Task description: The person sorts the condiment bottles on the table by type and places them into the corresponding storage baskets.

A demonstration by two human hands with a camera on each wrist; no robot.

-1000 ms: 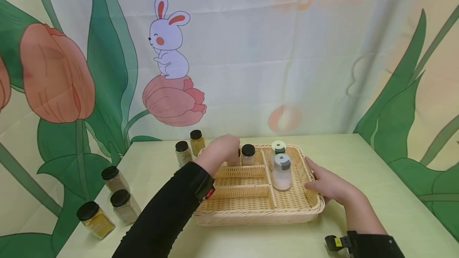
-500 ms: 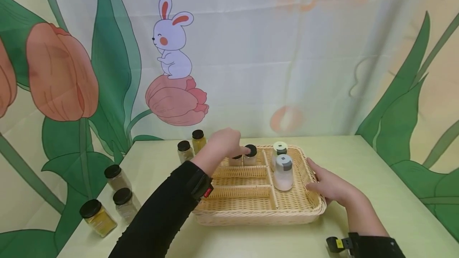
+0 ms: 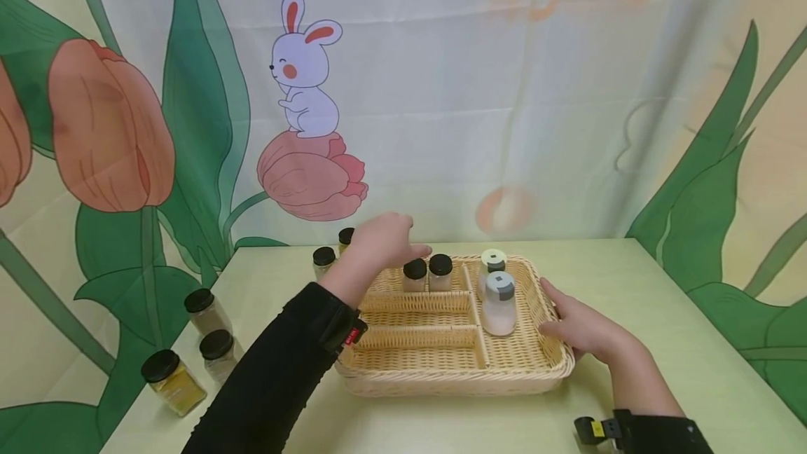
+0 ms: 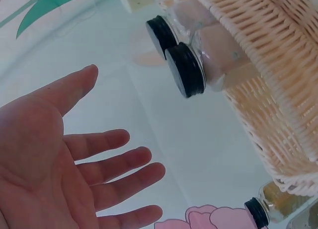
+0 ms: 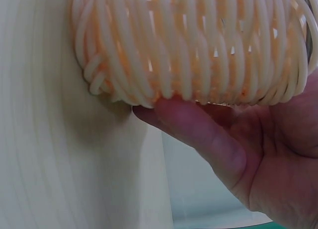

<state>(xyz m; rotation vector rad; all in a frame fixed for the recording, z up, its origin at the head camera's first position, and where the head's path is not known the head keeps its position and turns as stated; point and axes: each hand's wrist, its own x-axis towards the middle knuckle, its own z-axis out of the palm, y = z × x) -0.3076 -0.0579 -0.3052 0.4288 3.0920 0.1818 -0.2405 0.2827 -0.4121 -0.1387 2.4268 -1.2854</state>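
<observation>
Left hand (image 3: 381,240) fingers spread, holding nothing, above basket (image 3: 454,377) far rim; right hand (image 3: 583,328) flat against right wall; jars (image 3: 427,273) in back compartment.

Wicker basket (image 3: 454,363) — pale straw yellow, woven in fine horizontal ribs; the right wrist view shows the same weave as thick cream strands with orange tint between them. Two small jars (image 3: 427,275) in its far compartment: black lids, clear glass, beige contents. White shaker (image 3: 499,304) with grey cap; behind it a second shaker (image 3: 491,261) with cream cap. Jars on the table (image 3: 265,300), which is light yellow-green: black lids throughout — front left jar (image 3: 171,384) mustard yellow, two behind it (image 3: 210,324) grey-brown. Sleeves (image 3: 277,377) black, a red tag at the left cuff. Backdrop (image 3: 504,90): off-white cloth printed with coral tulips, green leaves, a white rabbit (image 3: 302,72) with red inner ears.
</observation>
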